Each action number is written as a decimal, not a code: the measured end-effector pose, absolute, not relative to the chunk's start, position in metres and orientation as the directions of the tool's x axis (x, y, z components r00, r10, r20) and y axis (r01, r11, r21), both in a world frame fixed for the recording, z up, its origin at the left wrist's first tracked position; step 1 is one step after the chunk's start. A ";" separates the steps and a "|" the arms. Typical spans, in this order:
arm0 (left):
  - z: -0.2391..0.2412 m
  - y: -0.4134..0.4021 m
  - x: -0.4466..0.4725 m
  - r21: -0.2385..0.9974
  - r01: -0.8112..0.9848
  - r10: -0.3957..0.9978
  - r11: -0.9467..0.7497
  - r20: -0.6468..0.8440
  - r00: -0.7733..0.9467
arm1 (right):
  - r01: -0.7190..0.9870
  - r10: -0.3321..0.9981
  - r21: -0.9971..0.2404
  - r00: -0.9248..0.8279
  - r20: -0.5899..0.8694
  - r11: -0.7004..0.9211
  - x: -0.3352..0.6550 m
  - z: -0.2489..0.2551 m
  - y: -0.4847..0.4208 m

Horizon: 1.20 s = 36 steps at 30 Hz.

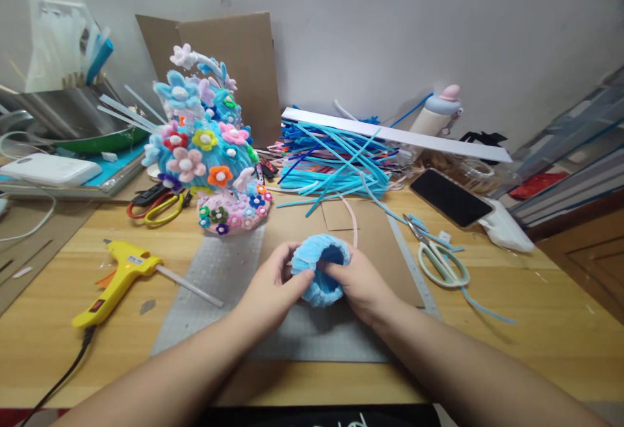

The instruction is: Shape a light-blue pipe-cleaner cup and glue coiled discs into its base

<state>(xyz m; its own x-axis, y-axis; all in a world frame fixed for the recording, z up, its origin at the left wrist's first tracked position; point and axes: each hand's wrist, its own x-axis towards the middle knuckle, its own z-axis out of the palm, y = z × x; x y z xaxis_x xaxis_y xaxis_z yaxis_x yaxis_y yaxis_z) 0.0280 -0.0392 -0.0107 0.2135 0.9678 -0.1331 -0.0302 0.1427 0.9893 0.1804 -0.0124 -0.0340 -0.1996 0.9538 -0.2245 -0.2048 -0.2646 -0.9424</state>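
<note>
Worktop (pixel 550 297): wooden, against a pale wall (pixel 341 43).
Cutting mat (pixel 316 342): grey, on the worktop.
Flower-covered pipe-cleaner piece (pixel 209 147): at the mat's far left, looks largely finished.
Pipe cleaners (pixel 336 177): loose beyond the mat.
Hands: left hand (pixel 277 277) and right hand (pixel 368 284) gripping the cup.
Blue chenille cup (pixel 312 255): above the mat; wall looks formed, mouth open, undecorated.

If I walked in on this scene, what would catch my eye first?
Probably the fuzzy sculpture covered in colourful flowers, standing left of centre toward the back. Next might be the hollow light-blue fuzzy piece at front centre, held between the left hand and right hand, then the bright yellow glue gun lying at the left.
</note>
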 end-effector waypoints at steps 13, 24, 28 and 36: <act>-0.019 -0.041 0.023 0.999 -0.019 0.967 0.049 -0.042 0.252 | -0.093 0.990 -0.988 -0.085 -0.116 -0.124 0.176 -0.034 -0.012; -0.019 -0.023 0.016 0.942 -0.040 0.942 0.332 -0.329 0.071 | -0.171 0.955 -0.956 -0.216 -0.201 -0.240 0.184 -0.026 -0.013; -0.026 -0.016 0.004 0.968 0.172 0.983 0.180 -0.172 -0.064 | 0.091 0.984 -0.992 -0.146 -0.101 -0.088 0.195 -0.028 -0.001; -0.031 -0.014 -0.001 0.912 0.368 0.962 -0.181 0.088 0.257 | 0.248 0.977 -0.969 -0.201 -0.066 -0.015 0.203 -0.031 0.012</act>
<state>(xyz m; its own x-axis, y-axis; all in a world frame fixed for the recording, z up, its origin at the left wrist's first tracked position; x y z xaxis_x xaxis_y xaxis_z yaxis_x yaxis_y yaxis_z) -0.0011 -0.0142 -0.0306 0.2567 0.9625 0.0881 0.3675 -0.1815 0.9121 0.2032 0.0117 -0.0308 -0.2010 0.9773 -0.0662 0.2477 -0.0146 -0.9687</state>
